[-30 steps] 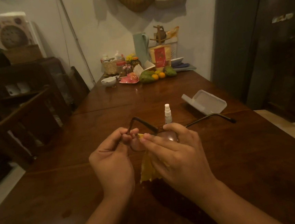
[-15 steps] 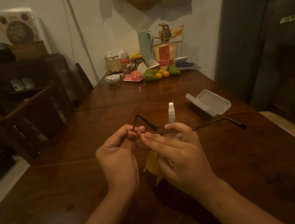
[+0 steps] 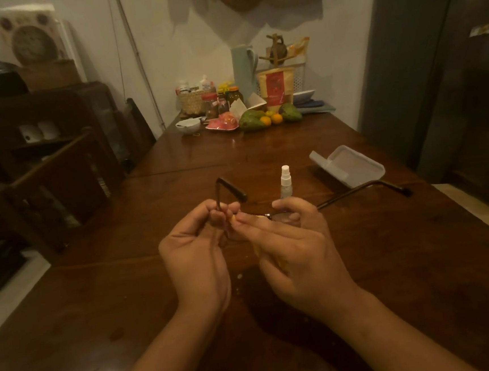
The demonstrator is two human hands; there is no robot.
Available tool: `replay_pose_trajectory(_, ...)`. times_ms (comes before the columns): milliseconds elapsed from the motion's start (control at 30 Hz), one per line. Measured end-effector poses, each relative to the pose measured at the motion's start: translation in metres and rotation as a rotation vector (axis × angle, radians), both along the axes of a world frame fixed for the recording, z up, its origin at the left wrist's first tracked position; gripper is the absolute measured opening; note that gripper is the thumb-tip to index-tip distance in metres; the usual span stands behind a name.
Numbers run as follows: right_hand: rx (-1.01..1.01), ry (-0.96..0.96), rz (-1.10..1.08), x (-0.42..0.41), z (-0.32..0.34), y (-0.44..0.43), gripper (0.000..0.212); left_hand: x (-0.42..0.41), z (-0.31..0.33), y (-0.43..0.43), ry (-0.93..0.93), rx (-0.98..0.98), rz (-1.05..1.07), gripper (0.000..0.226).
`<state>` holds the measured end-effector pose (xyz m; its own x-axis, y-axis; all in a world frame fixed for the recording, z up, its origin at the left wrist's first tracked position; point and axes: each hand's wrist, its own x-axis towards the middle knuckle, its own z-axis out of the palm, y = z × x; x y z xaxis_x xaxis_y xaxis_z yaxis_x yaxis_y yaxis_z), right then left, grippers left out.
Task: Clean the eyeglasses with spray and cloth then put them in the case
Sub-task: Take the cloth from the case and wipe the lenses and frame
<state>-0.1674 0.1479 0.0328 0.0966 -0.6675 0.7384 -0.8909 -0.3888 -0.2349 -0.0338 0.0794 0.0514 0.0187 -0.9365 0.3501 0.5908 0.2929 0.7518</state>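
Observation:
Dark-framed eyeglasses (image 3: 361, 188) are held above the wooden table (image 3: 392, 261), temples unfolded and pointing away from me. My left hand (image 3: 196, 254) pinches the frame's left end near the hinge, the left temple sticking up past my fingers. My right hand (image 3: 297, 257) presses a yellow cloth (image 3: 258, 250) against a lens; most of the cloth and both lenses are hidden by my fingers. A small clear spray bottle (image 3: 285, 181) with a white nozzle stands upright just behind my right hand. The white glasses case (image 3: 351, 165) lies open further back on the right.
At the table's far end stand a woven basket (image 3: 191, 101), jars, a pale jug (image 3: 243, 67), a white bowl (image 3: 188, 125), a pink plate and fruit (image 3: 253, 119). Dark wooden chairs (image 3: 59, 178) and a cabinet line the left side. A grey door (image 3: 398, 62) is at right.
The left temple has tipped more upright between my left fingers. My right fingers have slid with the cloth along the lens, and less of the cloth hangs below my hand.

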Motion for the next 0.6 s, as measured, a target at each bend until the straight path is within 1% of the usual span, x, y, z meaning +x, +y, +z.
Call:
replay_pose_trajectory(100,0.013,0.025,0.049,0.0042,-0.0018,-0.0007,0.056,0.0018,0.0011,0.0000,-0.016,-0.025,0.005,0.033)
replay_pose_trajectory(200,-0.038,0.049,0.058,0.0028,-0.0007,-0.0016,0.047,0.0051,0.0012,-0.0024,-0.055,-0.045,0.034,0.037)
replay_pose_trajectory(267,-0.067,0.064,0.019,-0.0013,0.0008,-0.0013,0.041,0.0065,0.0007,-0.0046,-0.054,-0.049,0.051,0.034)
replay_pose_trajectory(400,-0.081,0.102,-0.097,-0.0025,0.0037,0.0011,0.037,0.0055,-0.0013,-0.0055,-0.029,-0.044,0.056,0.029)
replay_pose_trajectory(500,-0.082,0.128,-0.122,0.0031,0.0053,0.0020,0.039,0.0043,-0.0020,-0.0043,-0.039,-0.058,0.065,0.029)
replay_pose_trajectory(600,-0.061,0.135,-0.153,0.0011,0.0044,0.0020,0.036,0.0044,-0.0029,-0.0058,-0.035,-0.048,0.088,0.023)
